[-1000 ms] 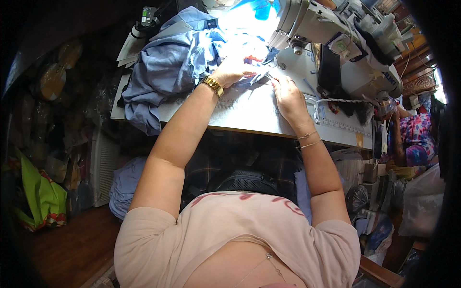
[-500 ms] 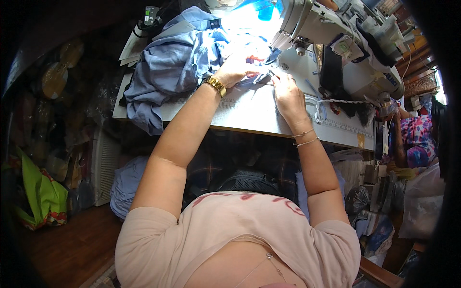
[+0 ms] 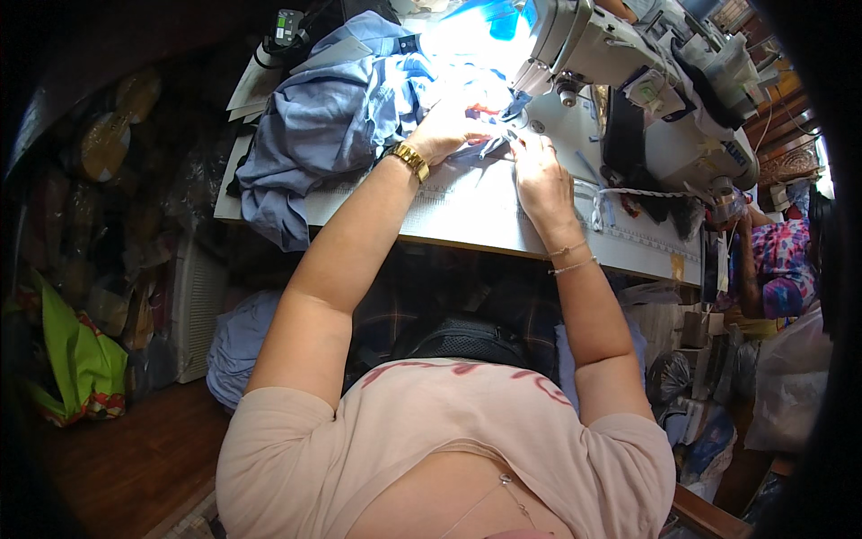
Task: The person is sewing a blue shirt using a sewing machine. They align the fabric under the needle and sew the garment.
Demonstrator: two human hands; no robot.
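Closely gripping blue cloth (image 3: 314, 126) beside a sewing machine (image 3: 620, 56)

Heaped on the left part of the bench (image 3: 471, 211), drooping over its front edge at one corner, and stretching rightward into white glare near the machine's head. Grasping a fold with the left hand (image 3: 443, 133), fingers bent over the cloth and thumb toward the right. Pinching a narrow bit of the same blue with the fingers of the right hand (image 3: 544, 180), just in front of the machine's head; too small and bright there to tell the exact grip.

Wearing a gold watch (image 3: 411, 163) on the left wrist and two thin bracelets (image 3: 573, 266) on the right. Lying to the right of that hand: a white twisted cord (image 3: 648, 191). At the heap's far left: loose white papers (image 3: 250, 92) and a small dark device (image 3: 285, 29) with a green display. Below the bench, at left: more blue cloth (image 3: 241, 346), then a bright green bag (image 3: 83, 361). Partly visible at far right: another person (image 3: 779, 256) in a pink and blue patterned top.
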